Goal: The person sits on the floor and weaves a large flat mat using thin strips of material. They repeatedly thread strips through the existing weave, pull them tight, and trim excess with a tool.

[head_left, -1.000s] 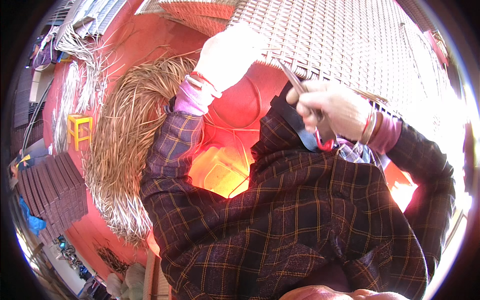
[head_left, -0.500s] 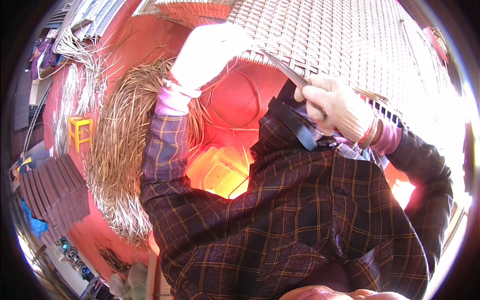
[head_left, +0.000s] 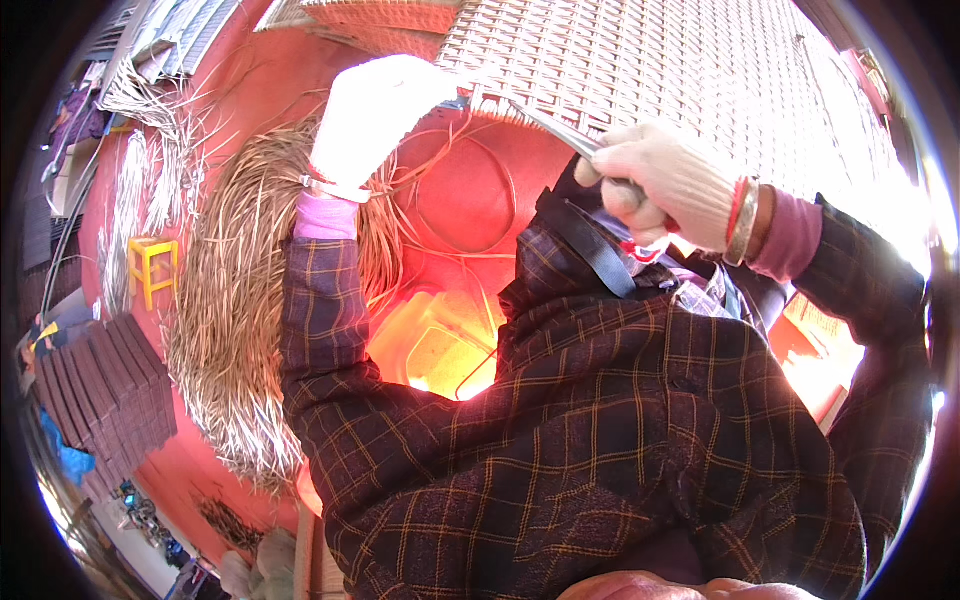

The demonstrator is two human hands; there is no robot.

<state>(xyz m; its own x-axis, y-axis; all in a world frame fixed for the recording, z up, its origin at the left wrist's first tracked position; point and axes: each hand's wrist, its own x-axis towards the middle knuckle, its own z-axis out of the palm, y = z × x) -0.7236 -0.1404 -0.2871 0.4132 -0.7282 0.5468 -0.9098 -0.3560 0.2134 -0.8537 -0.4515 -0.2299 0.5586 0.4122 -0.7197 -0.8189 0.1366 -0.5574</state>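
My right hand point(head_left: 672, 188), in a white knitted glove, is closed round a tapered, pointed metal tool point(head_left: 560, 128). The tool's tip lies against the near edge of a light woven wicker panel point(head_left: 640, 65), close to the left hand. At that same edge, my left hand point(head_left: 375, 115) is gloved and washed out by glare. Its fingers look pinched together by the panel's corner, and what they grip cannot be made out. Loose tan weaving strands point(head_left: 430, 160) hang down below the left hand.
A big bundle of tan strands point(head_left: 235, 290) lies on the red floor to the left. Beyond it are a small yellow stool point(head_left: 153, 268), pale strands point(head_left: 128, 220) and stacked dark brown panels point(head_left: 105, 385). A bright yellow container point(head_left: 430, 345) sits below, between my arms.
My left hand has shifted left and slightly down along the panel's edge. The right hand has moved slightly, and the tool lies flatter, its tip a little further left.
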